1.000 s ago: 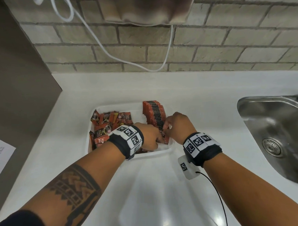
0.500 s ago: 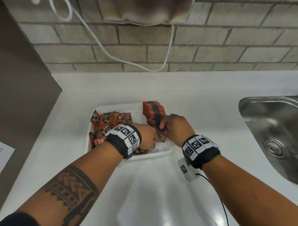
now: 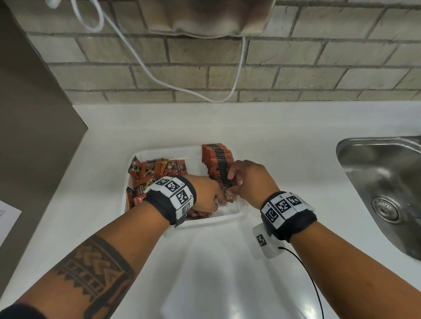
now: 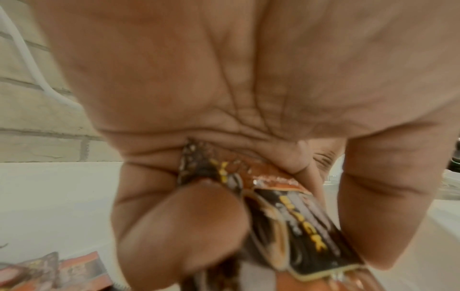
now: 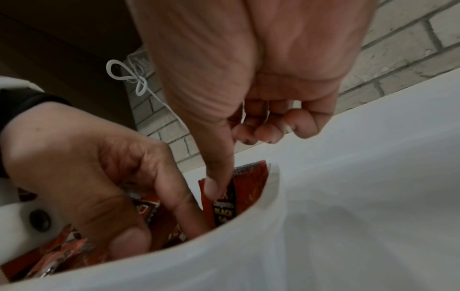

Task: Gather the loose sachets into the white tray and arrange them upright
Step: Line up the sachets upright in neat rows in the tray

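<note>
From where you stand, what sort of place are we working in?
Most likely a kitchenette or office pantry: a white countertop with a stainless steel sink set into it, a brick wall behind, and a white tray of coffee sachets.

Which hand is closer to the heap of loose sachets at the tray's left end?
Left. The left hand is mid-tray beside the loose sachets; the right hand is farther off, at the upright row.
</note>
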Action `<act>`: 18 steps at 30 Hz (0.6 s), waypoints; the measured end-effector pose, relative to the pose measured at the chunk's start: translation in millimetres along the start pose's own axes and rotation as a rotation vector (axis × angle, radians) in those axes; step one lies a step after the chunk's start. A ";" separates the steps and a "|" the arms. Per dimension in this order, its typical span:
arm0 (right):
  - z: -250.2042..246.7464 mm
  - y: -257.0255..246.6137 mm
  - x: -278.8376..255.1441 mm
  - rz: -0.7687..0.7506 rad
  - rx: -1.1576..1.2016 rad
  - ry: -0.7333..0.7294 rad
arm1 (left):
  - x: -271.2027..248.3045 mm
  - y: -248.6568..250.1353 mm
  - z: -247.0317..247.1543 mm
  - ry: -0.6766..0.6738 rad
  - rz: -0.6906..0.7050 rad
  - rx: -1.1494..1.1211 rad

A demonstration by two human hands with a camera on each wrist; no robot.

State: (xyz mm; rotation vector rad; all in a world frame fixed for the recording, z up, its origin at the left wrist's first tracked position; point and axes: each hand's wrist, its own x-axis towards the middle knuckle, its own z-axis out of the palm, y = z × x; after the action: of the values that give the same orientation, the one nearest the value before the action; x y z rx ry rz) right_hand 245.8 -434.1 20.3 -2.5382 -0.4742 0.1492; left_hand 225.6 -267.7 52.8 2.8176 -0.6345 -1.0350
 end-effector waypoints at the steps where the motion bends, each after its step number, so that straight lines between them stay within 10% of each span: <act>1: -1.8 0.0 -0.9 -0.001 -0.013 0.007 | -3.7 -0.9 -2.8 0.005 -0.006 -0.035; 7: -16.2 -16.9 -20.6 -0.002 0.061 0.119 | -38.8 -34.8 -22.0 0.190 -0.152 -0.275; 18: 36.4 -95.5 -5.7 -0.004 -0.281 -0.438 | -65.5 -88.5 -0.4 0.528 -0.337 -0.619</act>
State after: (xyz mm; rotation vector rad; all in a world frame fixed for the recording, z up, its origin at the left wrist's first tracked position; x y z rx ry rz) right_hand 204.3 -342.8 41.0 -2.7790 -0.7088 0.6909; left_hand 212.2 -160.6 74.3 2.4848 0.1932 -0.3662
